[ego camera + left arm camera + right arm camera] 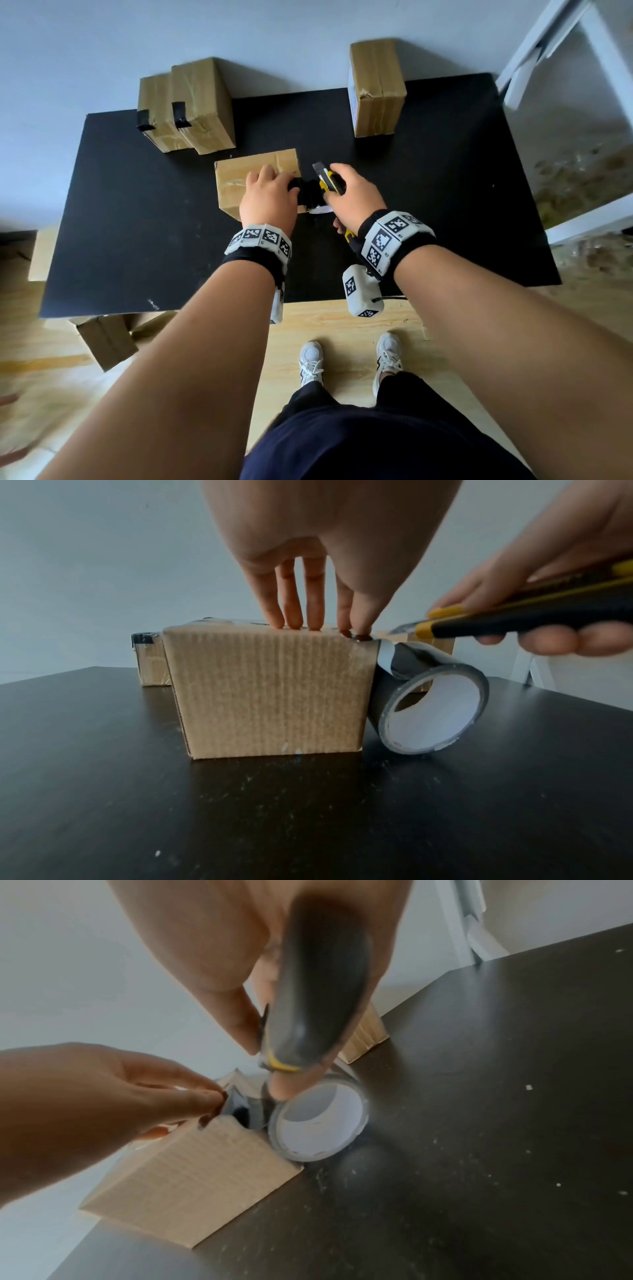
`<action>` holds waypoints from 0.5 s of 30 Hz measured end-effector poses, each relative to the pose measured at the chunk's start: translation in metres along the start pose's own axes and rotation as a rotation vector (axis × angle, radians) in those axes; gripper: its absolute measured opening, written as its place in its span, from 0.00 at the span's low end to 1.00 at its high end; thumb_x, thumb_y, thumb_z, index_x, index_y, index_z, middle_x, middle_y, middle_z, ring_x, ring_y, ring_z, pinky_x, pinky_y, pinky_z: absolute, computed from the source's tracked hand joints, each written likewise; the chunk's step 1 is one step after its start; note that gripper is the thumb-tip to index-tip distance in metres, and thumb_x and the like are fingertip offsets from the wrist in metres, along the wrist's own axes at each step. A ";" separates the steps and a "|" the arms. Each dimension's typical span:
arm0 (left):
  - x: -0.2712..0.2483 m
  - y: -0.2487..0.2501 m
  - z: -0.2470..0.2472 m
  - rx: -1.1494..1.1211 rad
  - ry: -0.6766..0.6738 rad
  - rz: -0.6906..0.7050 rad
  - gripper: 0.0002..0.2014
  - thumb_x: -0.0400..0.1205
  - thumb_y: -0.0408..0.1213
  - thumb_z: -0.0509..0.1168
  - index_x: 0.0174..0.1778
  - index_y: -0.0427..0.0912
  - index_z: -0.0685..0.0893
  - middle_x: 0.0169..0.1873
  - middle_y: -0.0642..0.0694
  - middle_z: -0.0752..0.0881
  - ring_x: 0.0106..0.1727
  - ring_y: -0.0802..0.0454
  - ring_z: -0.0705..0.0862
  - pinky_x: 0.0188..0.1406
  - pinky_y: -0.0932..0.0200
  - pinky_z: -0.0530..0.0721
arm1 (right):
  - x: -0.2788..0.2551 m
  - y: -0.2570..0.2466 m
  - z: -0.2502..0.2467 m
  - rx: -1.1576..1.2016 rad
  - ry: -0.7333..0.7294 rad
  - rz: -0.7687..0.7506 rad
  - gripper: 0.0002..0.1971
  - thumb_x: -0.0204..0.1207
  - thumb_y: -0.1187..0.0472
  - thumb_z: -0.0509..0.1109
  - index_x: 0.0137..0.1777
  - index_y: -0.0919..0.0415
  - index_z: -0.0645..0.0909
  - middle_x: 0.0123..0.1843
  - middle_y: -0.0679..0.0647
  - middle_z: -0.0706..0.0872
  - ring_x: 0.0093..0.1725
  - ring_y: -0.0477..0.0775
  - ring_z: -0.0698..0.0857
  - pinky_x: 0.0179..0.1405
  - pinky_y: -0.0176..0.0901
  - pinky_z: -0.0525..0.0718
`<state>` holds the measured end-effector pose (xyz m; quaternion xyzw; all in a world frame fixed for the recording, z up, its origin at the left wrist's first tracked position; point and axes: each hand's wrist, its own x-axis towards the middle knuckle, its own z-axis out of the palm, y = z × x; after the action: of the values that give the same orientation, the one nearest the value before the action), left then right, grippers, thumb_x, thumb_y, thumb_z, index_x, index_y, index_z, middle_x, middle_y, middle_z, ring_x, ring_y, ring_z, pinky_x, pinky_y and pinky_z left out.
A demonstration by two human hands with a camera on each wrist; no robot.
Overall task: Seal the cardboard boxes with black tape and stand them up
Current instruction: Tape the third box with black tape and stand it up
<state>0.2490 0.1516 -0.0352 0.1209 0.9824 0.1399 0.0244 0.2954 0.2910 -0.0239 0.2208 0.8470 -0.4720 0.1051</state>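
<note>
A cardboard box (236,178) (270,691) (192,1185) lies at the middle of the black table (137,222). My left hand (269,193) (315,601) presses straight fingers on its top, at the right edge where a black tape strip (387,656) runs down to the roll. The tape roll (315,202) (441,715) (318,1123) leans against the box's right side. My right hand (356,195) (548,639) grips a yellow and black utility knife (327,180) (531,615) (322,988), its blade tip just above the strip beside the box corner.
Two boxes with black tape on them (185,109) stand at the back left of the table. Another box (376,89) stands at the back right. More boxes (106,342) lie on the floor under the table's left edge. A white frame (561,44) stands to the right.
</note>
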 end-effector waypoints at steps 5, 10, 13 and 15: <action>0.000 0.000 0.001 -0.014 -0.004 -0.012 0.15 0.85 0.44 0.59 0.66 0.49 0.80 0.60 0.43 0.77 0.66 0.42 0.69 0.52 0.49 0.78 | -0.003 -0.004 0.007 -0.003 -0.095 0.021 0.28 0.81 0.60 0.65 0.80 0.49 0.65 0.60 0.54 0.83 0.27 0.55 0.86 0.21 0.42 0.86; 0.004 0.000 -0.001 -0.070 -0.008 -0.034 0.16 0.84 0.45 0.60 0.65 0.49 0.83 0.58 0.45 0.77 0.67 0.44 0.69 0.56 0.50 0.77 | -0.006 -0.003 0.010 -0.018 -0.123 0.041 0.29 0.82 0.60 0.64 0.82 0.49 0.61 0.61 0.54 0.83 0.30 0.56 0.87 0.27 0.47 0.88; 0.005 -0.001 -0.001 -0.038 -0.031 -0.022 0.16 0.84 0.46 0.60 0.66 0.49 0.83 0.58 0.45 0.76 0.67 0.44 0.69 0.56 0.51 0.78 | -0.005 -0.006 0.012 -0.019 -0.124 0.049 0.29 0.83 0.60 0.64 0.83 0.49 0.60 0.64 0.54 0.82 0.30 0.56 0.87 0.26 0.46 0.88; 0.006 -0.002 -0.001 -0.030 -0.040 -0.019 0.16 0.84 0.47 0.60 0.66 0.49 0.83 0.58 0.45 0.76 0.67 0.44 0.68 0.56 0.51 0.78 | -0.004 -0.010 0.013 -0.043 -0.132 0.046 0.29 0.83 0.60 0.63 0.83 0.50 0.60 0.65 0.55 0.82 0.30 0.56 0.89 0.28 0.46 0.89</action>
<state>0.2431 0.1513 -0.0348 0.1140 0.9807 0.1517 0.0472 0.2936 0.2738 -0.0216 0.2064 0.8428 -0.4647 0.1762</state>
